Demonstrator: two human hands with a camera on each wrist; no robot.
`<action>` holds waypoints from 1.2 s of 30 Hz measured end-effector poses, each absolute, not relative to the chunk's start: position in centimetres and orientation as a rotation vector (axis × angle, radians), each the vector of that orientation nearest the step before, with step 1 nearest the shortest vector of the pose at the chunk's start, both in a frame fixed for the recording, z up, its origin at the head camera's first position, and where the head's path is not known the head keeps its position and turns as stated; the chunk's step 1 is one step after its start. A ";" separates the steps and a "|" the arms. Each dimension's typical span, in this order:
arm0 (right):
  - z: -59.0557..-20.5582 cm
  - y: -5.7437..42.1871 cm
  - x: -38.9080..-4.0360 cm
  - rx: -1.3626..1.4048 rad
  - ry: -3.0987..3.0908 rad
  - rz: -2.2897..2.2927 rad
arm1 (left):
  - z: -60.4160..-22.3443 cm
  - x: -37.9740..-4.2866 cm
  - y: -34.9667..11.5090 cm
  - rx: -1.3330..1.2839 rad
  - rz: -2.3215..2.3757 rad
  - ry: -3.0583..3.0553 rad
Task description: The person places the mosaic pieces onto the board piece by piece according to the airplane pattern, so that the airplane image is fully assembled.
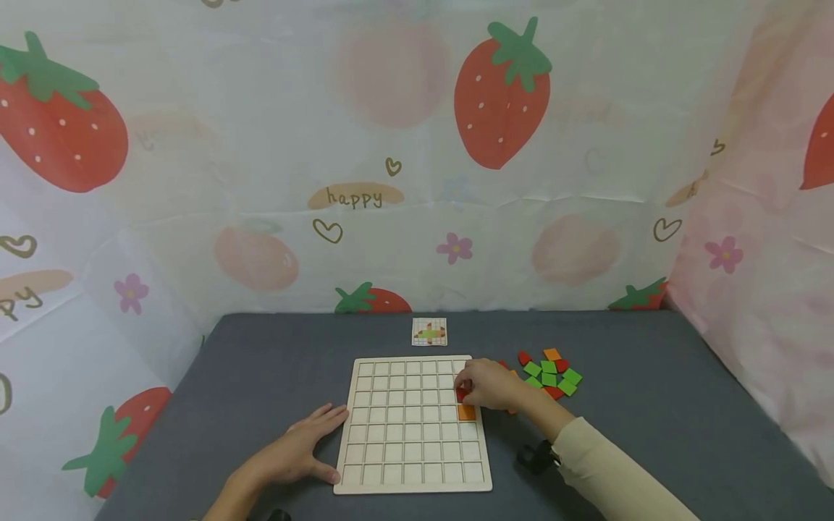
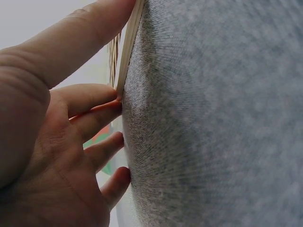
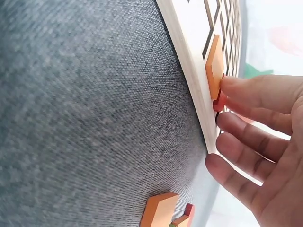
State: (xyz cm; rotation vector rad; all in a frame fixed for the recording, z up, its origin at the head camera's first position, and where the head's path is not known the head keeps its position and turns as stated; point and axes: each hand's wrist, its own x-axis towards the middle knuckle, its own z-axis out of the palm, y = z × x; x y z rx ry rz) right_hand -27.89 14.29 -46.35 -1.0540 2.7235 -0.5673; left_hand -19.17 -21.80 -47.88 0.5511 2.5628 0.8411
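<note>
A pale wooden grid board [image 1: 413,488] lies on the grey tabletop. Along its left edge rests my left hand [image 1: 293,449], fingers spread and thumb near the lower left corner; the left wrist view shows the fingertips right at the board's side. My right hand [image 1: 491,383] reaches over the right edge and pinches a red tile [image 3: 219,102] between thumb and fingers, low over the right-hand column. An orange square tile [image 1: 466,412] sits in that column just nearer than the red one, which the hand partly hides.
Right of the board lie several loose green, red and orange tiles [image 1: 549,367], a few partly behind my right hand. Behind the board is a small card [image 1: 429,332] printed with a coloured grid pattern. A strawberry-print curtain [image 1: 417,253] hangs at the table's back edge.
</note>
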 end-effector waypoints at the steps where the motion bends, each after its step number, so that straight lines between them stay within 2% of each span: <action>1: -46.4 14.3 -27.9 -1.054 2.725 -0.576 | -47.9 -19.2 -21.8 0.550 0.843 2.561; 17: -46.8 15.0 -27.4 -1.011 2.823 -0.707 | -47.9 -19.3 -21.9 0.565 0.846 2.569; 29: -44.1 19.4 -27.4 -0.909 2.964 -0.747 | -48.0 -19.1 -21.9 0.540 0.851 2.556; 36: -43.8 21.7 -26.9 -0.846 2.989 -0.694 | -48.0 -19.2 -21.9 0.574 0.866 2.557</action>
